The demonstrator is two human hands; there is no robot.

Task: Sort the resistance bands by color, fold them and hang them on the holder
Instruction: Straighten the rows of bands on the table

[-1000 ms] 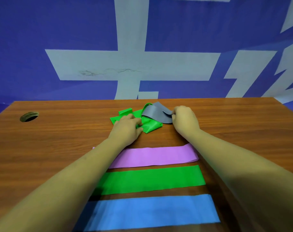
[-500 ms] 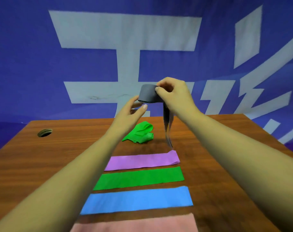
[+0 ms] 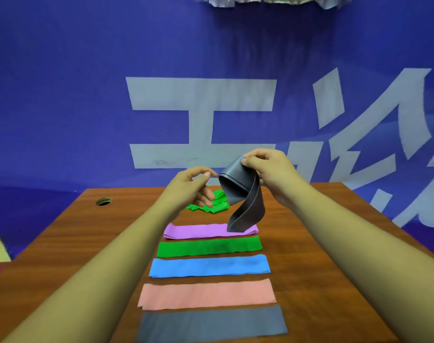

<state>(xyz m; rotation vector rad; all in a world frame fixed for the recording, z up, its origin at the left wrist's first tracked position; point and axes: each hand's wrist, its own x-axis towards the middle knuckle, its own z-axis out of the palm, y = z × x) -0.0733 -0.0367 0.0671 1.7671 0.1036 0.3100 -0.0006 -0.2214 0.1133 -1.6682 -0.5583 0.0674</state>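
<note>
Dangling twisted above the desk [image 3: 315, 248], the grey band [image 3: 244, 194] is pinched at its top by fingers of the right hand [image 3: 269, 169]. The left hand [image 3: 192, 188] is beside it, fingers loosely curled, empty. Looks floppy and stretchy, I'd grab both ends.

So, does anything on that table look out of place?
Yes: the crumpled green band lies bunched beyond the purple band, unlike the flat bands in a neat row. The held grey band hangs twisted.

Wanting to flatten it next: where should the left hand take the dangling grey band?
Probably the lower end of the dangling grey band, approached from the left: the right hand pinches its top, so the twisted loop hangs free below.
</note>
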